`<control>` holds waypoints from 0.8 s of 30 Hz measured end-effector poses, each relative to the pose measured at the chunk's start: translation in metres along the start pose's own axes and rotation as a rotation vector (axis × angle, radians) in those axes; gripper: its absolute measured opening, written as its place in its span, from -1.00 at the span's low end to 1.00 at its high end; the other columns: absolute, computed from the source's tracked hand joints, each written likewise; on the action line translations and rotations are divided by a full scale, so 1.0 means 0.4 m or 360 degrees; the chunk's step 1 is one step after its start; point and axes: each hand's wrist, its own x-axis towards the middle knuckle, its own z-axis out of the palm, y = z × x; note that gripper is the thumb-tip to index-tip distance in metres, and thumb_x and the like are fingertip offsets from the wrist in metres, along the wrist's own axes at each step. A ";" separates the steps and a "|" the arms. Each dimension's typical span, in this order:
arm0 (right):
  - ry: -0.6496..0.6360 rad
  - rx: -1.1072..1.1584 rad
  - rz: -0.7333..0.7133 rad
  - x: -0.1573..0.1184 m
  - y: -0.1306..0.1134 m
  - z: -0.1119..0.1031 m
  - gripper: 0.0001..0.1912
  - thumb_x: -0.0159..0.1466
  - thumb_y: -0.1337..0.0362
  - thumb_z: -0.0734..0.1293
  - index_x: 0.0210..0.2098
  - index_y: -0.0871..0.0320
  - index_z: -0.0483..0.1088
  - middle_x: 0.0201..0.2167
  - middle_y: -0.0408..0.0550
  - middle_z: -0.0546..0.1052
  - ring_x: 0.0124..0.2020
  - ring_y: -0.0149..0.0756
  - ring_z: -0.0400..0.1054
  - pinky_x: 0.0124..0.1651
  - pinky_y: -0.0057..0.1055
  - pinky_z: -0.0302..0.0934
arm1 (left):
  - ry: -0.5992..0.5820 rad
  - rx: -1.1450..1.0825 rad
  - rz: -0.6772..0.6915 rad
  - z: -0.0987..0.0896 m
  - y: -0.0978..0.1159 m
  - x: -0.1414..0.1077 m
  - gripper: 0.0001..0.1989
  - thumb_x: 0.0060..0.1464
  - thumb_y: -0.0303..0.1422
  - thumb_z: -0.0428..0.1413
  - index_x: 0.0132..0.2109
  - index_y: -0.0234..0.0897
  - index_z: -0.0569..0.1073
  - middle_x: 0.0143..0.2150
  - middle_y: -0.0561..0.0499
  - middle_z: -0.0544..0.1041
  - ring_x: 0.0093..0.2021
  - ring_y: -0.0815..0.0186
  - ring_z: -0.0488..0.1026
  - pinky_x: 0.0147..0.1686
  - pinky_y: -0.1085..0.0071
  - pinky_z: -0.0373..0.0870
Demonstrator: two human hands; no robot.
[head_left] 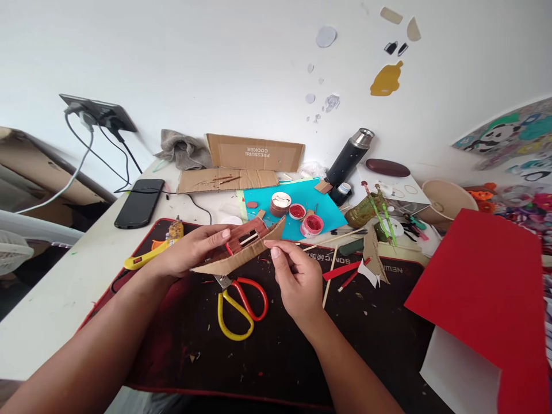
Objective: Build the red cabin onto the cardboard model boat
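Holding steady over the mat [280, 368], we've got a cardboard boat [236, 260] tipped so its reddish-brown deck and the opening in it face the wearer, presumably for a clear look inside. Left hand [190, 252] has the stern-side grip, thumb laid over the top and the other fingers mostly hidden behind, a hold that seems meant to keep the hull from rolling. Over on the other flank, the right hand [298, 279] is up at the hull's side near the pointed end, thumb and forefinger bent close together; whether they pinch the card or merely touch it, I can't tell! Just below, the scissors [240, 299] lie handles toward the wearer, handy for a quick grab. Glue gun [149, 256] off to the left, likely clear of the forearms' path, and the paint pots [280, 204] sit on a blue sheet [331, 216], perhaps to catch drips.
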 end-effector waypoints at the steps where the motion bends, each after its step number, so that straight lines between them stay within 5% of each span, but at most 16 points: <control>1: -0.0002 0.0003 0.0018 -0.001 0.000 -0.001 -0.68 0.56 0.13 0.30 0.00 0.11 0.68 -0.37 -0.01 0.67 -0.45 -0.25 0.53 -0.39 -0.36 0.41 | -0.0009 -0.0048 0.0011 -0.001 -0.003 0.001 -0.42 0.25 0.23 0.20 0.01 -0.16 0.72 0.18 -0.14 0.72 0.24 -0.16 0.55 0.21 0.10 0.50; 6: -0.0050 -0.0026 -0.0011 -0.001 -0.006 -0.001 -0.69 0.54 0.15 0.31 -0.03 0.13 0.69 -0.43 -0.05 0.65 -0.49 -0.28 0.50 -0.40 -0.38 0.40 | -0.0020 -0.0058 -0.0005 -0.003 -0.013 0.006 -0.38 0.27 0.21 0.19 0.16 -0.16 0.68 0.24 -0.15 0.70 0.29 -0.18 0.54 0.30 0.03 0.46; 16: -0.0234 -0.0089 -0.0216 -0.002 -0.011 0.017 -0.72 0.53 0.29 0.32 0.06 0.02 0.68 -0.04 -0.03 0.78 -0.05 -0.14 0.72 0.01 -0.31 0.57 | -0.0017 0.0130 0.0017 0.005 0.007 0.000 -0.30 0.25 0.25 0.17 0.30 -0.10 0.64 0.35 -0.13 0.62 0.40 -0.25 0.42 0.42 -0.08 0.32; 24: -0.0275 -0.0211 -0.0240 -0.002 -0.008 0.022 -0.72 0.54 0.31 0.32 0.07 0.02 0.67 -0.06 -0.04 0.79 -0.09 -0.14 0.73 -0.02 -0.31 0.56 | -0.0009 0.0199 0.0045 0.001 0.005 0.001 -0.31 0.24 0.24 0.20 0.30 -0.05 0.63 0.34 -0.08 0.64 0.37 -0.19 0.48 0.37 0.05 0.39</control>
